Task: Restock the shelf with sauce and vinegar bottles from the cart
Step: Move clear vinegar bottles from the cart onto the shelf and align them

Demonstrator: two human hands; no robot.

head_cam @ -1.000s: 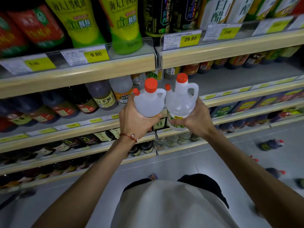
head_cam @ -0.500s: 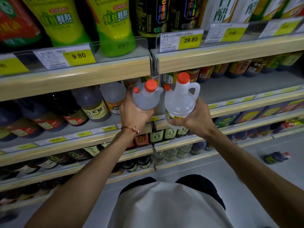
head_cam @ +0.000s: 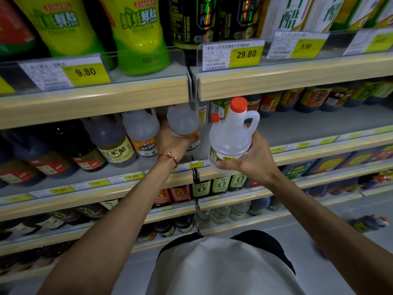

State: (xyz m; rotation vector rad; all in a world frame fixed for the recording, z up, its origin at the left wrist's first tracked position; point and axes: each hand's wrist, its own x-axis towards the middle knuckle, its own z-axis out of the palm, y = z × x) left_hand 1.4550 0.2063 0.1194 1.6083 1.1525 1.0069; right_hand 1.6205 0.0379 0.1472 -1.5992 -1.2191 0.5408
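Now left hand [head_cam: 173,143] wrapped under clear vinegar bottle [head_cam: 183,120] tucked beneath shelf edge [head_cam: 95,103], right hand [head_cam: 253,160] cupping orange-capped jug [head_cam: 231,135] just beside, fingers closed around base.

Grocery shop aisle, condiment section. Tiered shelves [head_cam: 93,103] with pale wood-look front edges, several levels down to a grey floor [head_cam: 319,228]. Clear rails along the edges hold yellow price tags: 9.80 tag [head_cam: 86,72], 29.80 tag [head_cam: 245,54]. Rows of like bottles face outward: green squeeze bottles [head_cam: 140,37] on the upper level, dark sauce bottles [head_cam: 63,145] and pale vinegar bottles [head_cam: 142,135] below, labels in Chinese.
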